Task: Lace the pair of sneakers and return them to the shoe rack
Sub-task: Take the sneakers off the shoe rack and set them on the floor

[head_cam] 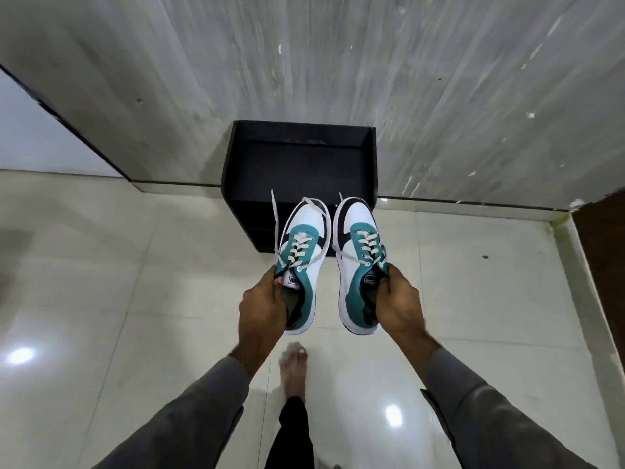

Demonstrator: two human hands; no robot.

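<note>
I hold two white, teal and black sneakers in the air above the floor, toes pointing away from me. My left hand grips the left sneaker at its collar, fingers inside the opening. My right hand grips the right sneaker the same way. Both shoes have white laces threaded through the eyelets, with loose ends hanging off the left one. The black shoe rack stands against the wall just beyond the toes, its top shelf bare.
Glossy cream floor tiles spread around me. My bare foot is on the floor below the shoes. A grey marbled wall rises behind the rack. A brown door edge is at the right.
</note>
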